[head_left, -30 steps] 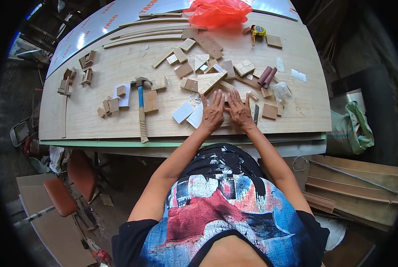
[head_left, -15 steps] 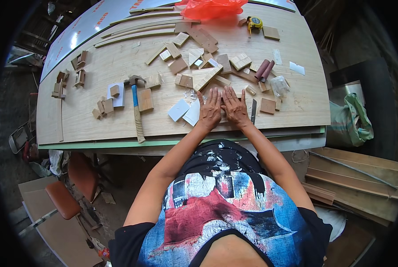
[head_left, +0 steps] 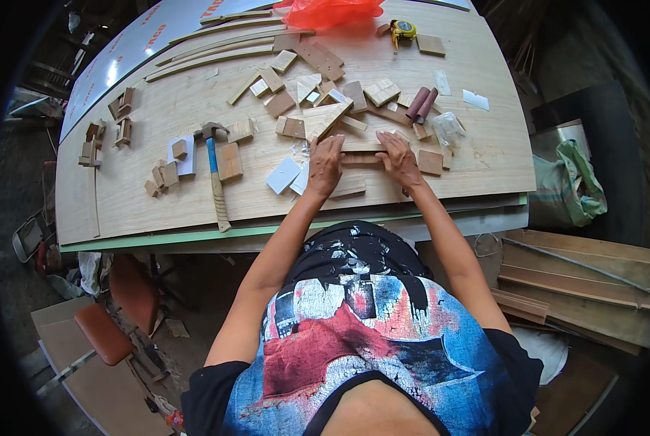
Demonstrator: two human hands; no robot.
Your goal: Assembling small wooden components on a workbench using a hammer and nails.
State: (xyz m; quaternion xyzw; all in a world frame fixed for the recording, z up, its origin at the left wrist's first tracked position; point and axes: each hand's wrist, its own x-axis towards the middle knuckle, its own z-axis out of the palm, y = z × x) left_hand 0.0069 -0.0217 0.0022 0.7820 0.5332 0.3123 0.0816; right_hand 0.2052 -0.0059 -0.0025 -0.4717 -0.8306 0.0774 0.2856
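Near the front of the table, my left hand (head_left: 326,164) and my right hand (head_left: 401,161) grip opposite ends of a short wooden piece (head_left: 364,158) with a dark long edge. Fingers curl over both ends, and its middle shows between them. Closer to the table's edge lies a pale wood block (head_left: 350,187). White square pieces (head_left: 283,176) lie beside my left wrist, one partly covered by it. A brown square block (head_left: 431,163) sits just right of my right hand. Beyond my hands is a long pale block (head_left: 329,119) among several wood offcuts.
A claw hammer (head_left: 216,174) lies left of my hands. Small wooden assemblies (head_left: 124,132) stand at the far left. Two maroon rolls (head_left: 421,105), a clear plastic bag (head_left: 451,129), a yellow tape measure (head_left: 403,30) and a red plastic bag (head_left: 334,13) lie farther back.
My hands were flat and close together; they have moved apart and now grip the wooden piece's ends. The pale block near the edge has come into sight. The whole view has shifted slightly.
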